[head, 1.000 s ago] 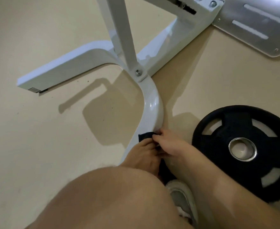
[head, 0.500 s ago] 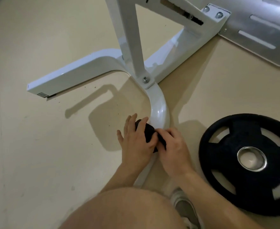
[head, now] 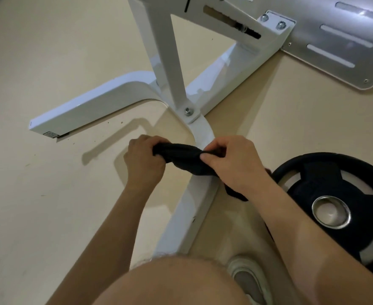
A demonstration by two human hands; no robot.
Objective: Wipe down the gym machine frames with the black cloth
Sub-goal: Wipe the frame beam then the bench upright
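The black cloth (head: 182, 158) is stretched between both my hands, just above the curved white floor leg of the gym machine frame (head: 187, 212). My left hand (head: 143, 161) grips its left end in a fist. My right hand (head: 231, 161) pinches the right end, and a loose tail of cloth hangs down under that wrist. The frame's upright post (head: 165, 51) rises from a bolted joint just beyond the cloth, and a second white leg (head: 88, 111) runs off to the left.
A black weight plate (head: 335, 194) with a metal hub lies flat on the beige floor at the right, close to my right forearm. A grey metal footplate (head: 346, 40) sits at the top right. My bare knee (head: 170, 280) and a grey shoe (head: 249, 280) fill the bottom.
Both hands have lifted off the curved leg and drawn apart, pulling the bunched cloth out into a band between them. The view has tilted up and closer to the frame.
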